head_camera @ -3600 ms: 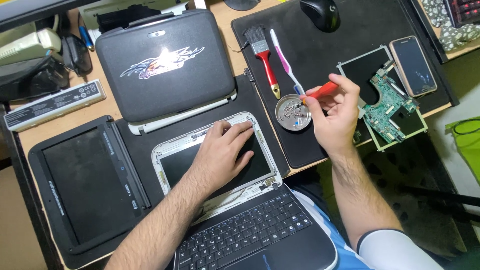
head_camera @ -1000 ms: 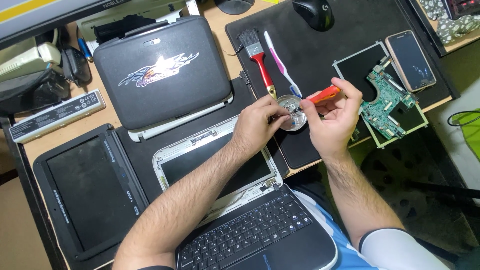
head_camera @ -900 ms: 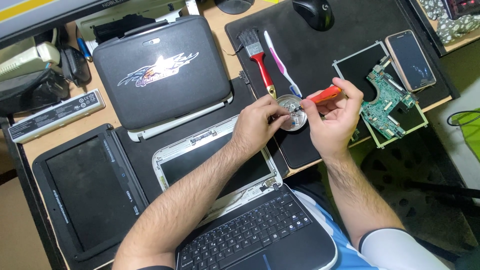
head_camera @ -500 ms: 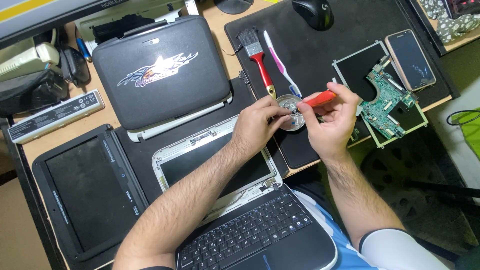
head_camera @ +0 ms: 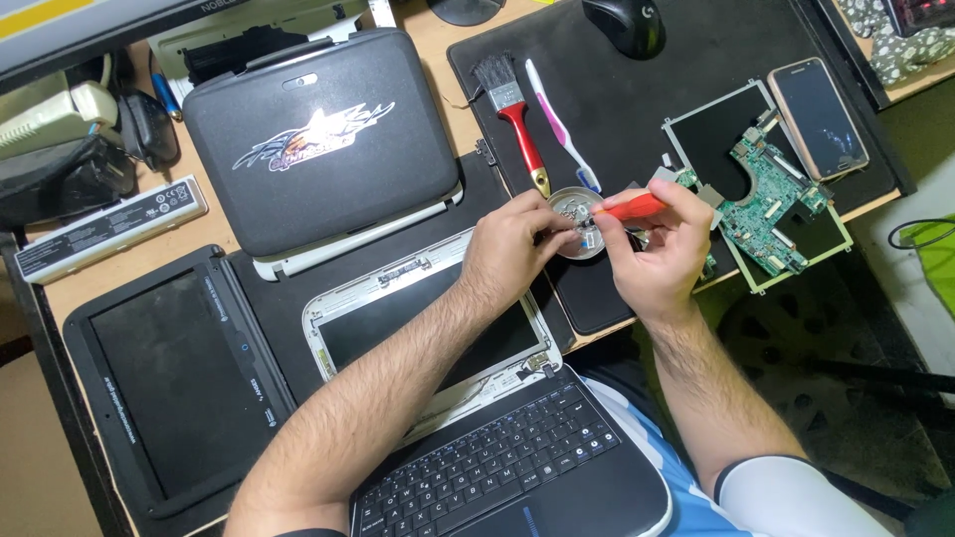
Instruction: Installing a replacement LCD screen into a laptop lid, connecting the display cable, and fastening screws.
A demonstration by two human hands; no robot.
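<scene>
Black plastic fills the left side of the desk: a loose screen panel (head_camera: 164, 383) lies flat by the near edge, with a long pale battery (head_camera: 109, 227) above it. To its right a closed small laptop (head_camera: 318, 149) with a shiny emblem sits at the back. In front of it an open laptop (head_camera: 468, 398) lies with its white-framed screen flat on the desk and its keyboard hanging toward the person's lap.

The left hand (head_camera: 512, 249) reaches across that screen frame, its fingers pinched narrowly at the edge of a small round metal tin (head_camera: 575, 221); whatever they pinch is too small to make out. The tin rests on a dark mat (head_camera: 696, 60), just below a red-handled brush (head_camera: 512, 104) and a pink-and-white toothbrush (head_camera: 559, 121), which lie side by side.

The right hand (head_camera: 657, 254) is closed around a red-handled screwdriver (head_camera: 629, 208), whose tip points left over the tin, close to the left fingertips.

Further right, a green circuit board (head_camera: 771, 204) lies on a dark square plate, and a phone (head_camera: 818, 114) rests face up beyond it. A black mouse (head_camera: 625, 22) sits at the back of the mat.
</scene>
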